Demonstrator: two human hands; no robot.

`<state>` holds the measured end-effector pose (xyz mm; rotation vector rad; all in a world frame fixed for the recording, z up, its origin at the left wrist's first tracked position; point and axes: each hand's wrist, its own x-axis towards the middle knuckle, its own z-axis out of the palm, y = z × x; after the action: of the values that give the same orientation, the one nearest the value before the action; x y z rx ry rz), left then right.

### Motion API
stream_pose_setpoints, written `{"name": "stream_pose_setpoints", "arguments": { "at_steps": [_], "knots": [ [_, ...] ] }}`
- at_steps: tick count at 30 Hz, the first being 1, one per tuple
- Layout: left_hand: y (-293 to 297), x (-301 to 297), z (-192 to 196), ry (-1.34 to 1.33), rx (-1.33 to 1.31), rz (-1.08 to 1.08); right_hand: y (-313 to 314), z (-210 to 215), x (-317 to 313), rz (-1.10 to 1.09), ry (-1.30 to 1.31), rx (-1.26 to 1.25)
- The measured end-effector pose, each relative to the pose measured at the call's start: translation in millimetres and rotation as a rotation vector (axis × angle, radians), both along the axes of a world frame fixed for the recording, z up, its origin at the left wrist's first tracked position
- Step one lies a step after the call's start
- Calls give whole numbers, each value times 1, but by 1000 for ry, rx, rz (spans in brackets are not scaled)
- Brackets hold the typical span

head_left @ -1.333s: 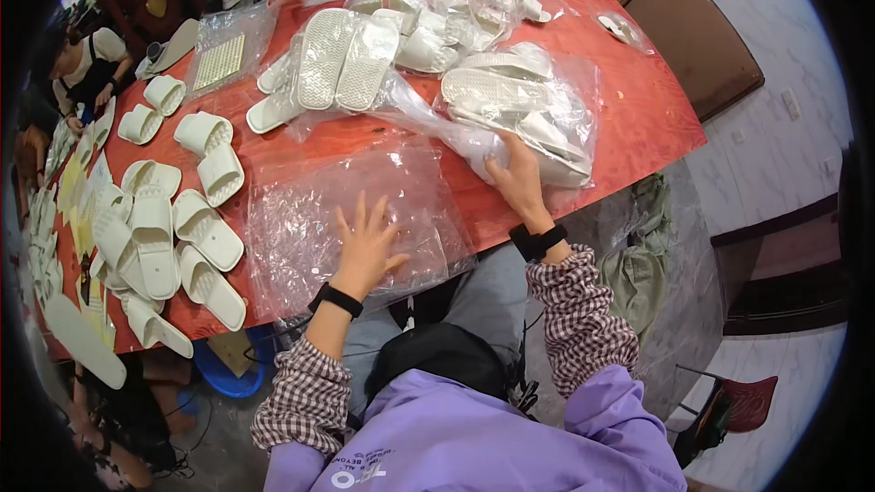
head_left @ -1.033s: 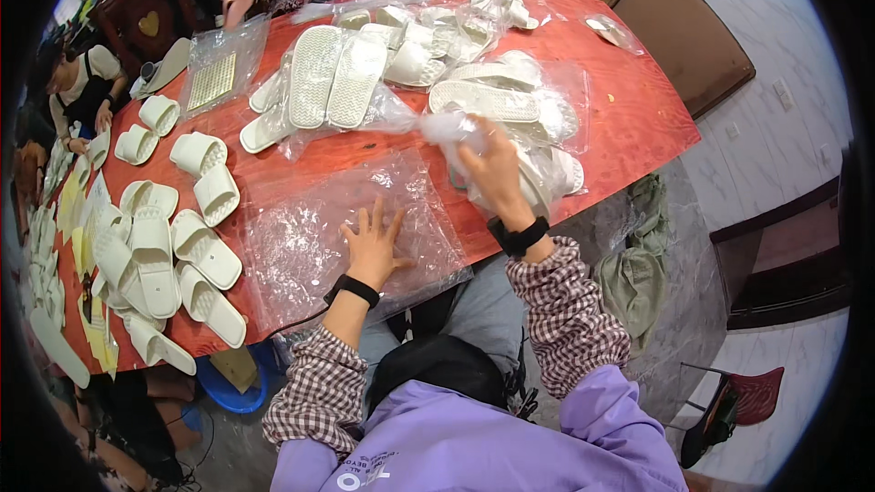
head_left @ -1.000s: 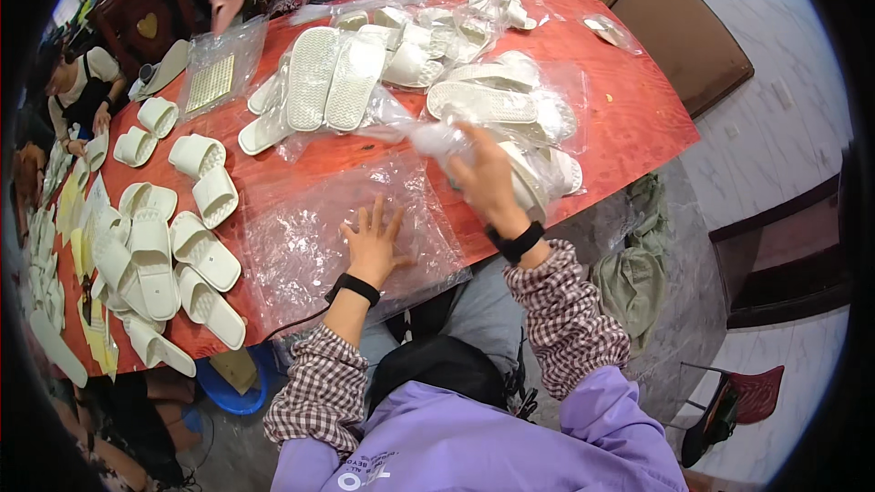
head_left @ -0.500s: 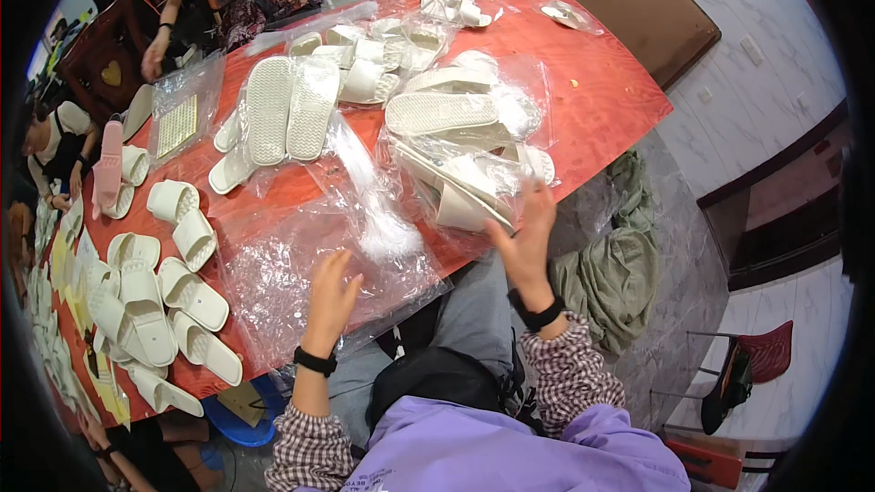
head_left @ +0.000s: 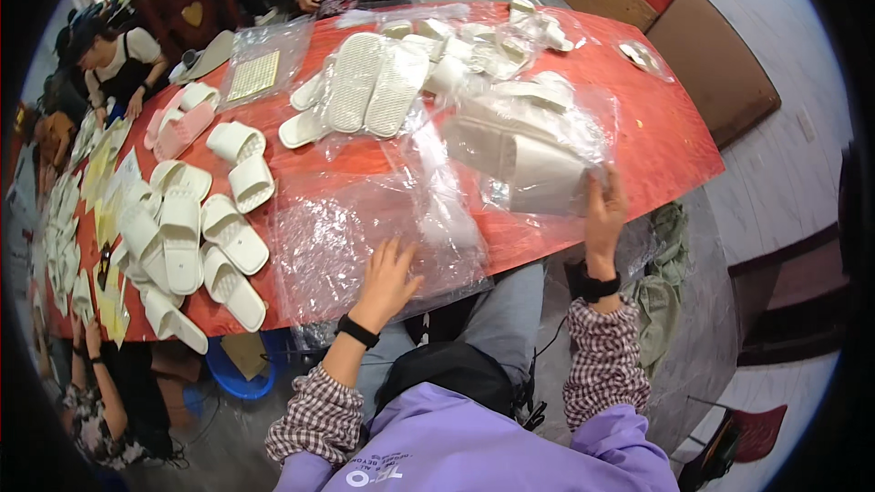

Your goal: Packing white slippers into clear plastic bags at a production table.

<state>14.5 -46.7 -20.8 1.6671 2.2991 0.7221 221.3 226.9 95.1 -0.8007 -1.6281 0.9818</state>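
My left hand (head_left: 387, 284) is open, its fingers spread over flat clear plastic bags (head_left: 342, 237) at the table's near edge. My right hand (head_left: 603, 217) has its fingers stretched out against the near right edge of a bagged pair of cream slippers (head_left: 547, 169). These slippers are slightly blurred and lie on or beside other bagged slippers. Left of them, a cream pair with textured soles up (head_left: 378, 82) rests in clear plastic. Between the two pairs runs a whitish bunch of plastic (head_left: 444, 182).
Unbagged cream slippers (head_left: 182, 237) cover the left of the red table (head_left: 661, 141), with pink slippers (head_left: 182, 132) behind. A patterned yellowish sheet (head_left: 253, 76) lies in plastic. People sit at the far and left sides. A blue basin (head_left: 239, 369) is below the table.
My view has swung left. The left hand has come down to the flat bags. My right hand has moved to the edge of the bagged slippers, which now lie flatter.
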Motion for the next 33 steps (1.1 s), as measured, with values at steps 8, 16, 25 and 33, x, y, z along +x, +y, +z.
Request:
{"name": "stream_pose_setpoints", "arguments": {
  "at_steps": [8, 16, 25, 33],
  "knots": [
    [-106, -18, 25, 30, 61, 392, -88, 25, -92, 378, 173, -161],
    [-143, -66, -12, -898, 323, 509, -60, -141, -137, 372, -348, -282],
    [-112, -132, 53, -763, 625, 568, -72, -83, -131, 497, -102, -270],
    [-111, -147, 51, -1168, 409, 434, -76, -69, -125, 834, -356, -231]
  ]
}}
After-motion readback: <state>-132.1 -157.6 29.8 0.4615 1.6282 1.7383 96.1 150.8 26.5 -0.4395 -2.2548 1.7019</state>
